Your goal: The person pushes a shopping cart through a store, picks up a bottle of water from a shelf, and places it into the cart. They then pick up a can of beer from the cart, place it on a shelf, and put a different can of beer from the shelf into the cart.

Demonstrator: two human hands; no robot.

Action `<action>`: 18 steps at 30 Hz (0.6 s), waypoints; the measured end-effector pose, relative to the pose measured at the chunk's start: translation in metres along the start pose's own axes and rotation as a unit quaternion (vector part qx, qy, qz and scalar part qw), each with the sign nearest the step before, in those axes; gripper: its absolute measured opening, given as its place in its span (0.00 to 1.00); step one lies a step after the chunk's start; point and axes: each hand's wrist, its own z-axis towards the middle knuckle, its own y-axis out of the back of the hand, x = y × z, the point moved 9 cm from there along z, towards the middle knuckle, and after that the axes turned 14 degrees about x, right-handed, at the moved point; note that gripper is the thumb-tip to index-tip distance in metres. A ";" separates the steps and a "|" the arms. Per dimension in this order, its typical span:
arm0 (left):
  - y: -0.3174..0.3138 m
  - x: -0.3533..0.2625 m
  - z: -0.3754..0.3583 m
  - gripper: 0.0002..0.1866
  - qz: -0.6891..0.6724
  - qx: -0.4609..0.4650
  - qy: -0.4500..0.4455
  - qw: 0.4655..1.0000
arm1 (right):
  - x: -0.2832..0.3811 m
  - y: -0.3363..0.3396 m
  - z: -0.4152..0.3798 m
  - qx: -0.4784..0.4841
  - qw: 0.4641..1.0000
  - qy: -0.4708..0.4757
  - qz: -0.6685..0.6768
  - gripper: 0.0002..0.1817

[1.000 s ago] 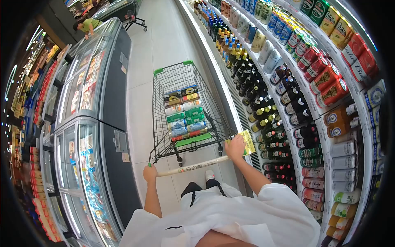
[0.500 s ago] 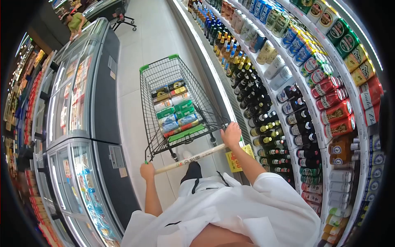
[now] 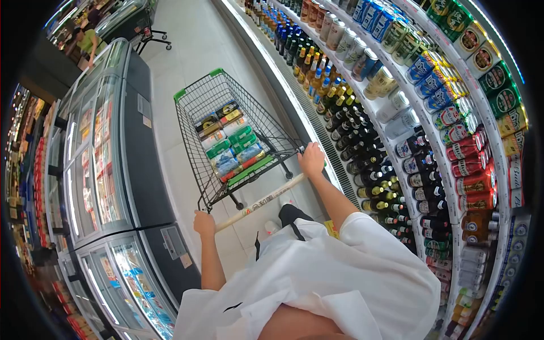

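Note:
A black wire shopping cart (image 3: pixel 190 139) with green corner pieces stands ahead of me, angled toward the upper left. My left hand (image 3: pixel 204 222) is wrapped round the left end of its pale handlebar (image 3: pixel 260 203). Round the right end, close to the cart's rear corner, my right hand (image 3: pixel 311 160) is closed. Several drink cans (image 3: pixel 229 141) lie in rows on the cart floor, with green, blue, red, gold and dark labels. A green strip (image 3: pixel 249 171) runs along the near edge of the basket.
Shelves of beer cans (image 3: pixel 433 85) and dark bottles (image 3: pixel 354 136) line the right side. Glass-topped freezers (image 3: pixel 102 147) run along the left. Farther up stand another cart (image 3: pixel 152 37) and a person in a green top (image 3: pixel 89 42). Tiled floor (image 3: pixel 184 34) stretches ahead.
I have moved forward along the aisle with the cart, its front swung slightly left in view. Both hands stay on the handlebar. The yellow sign by the shelf is now mostly hidden behind my shirt.

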 end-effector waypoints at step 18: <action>0.113 -0.091 0.243 0.35 -0.047 -0.025 0.063 0.997 | 0.175 0.010 0.270 -0.017 0.998 0.060 -0.003 0.23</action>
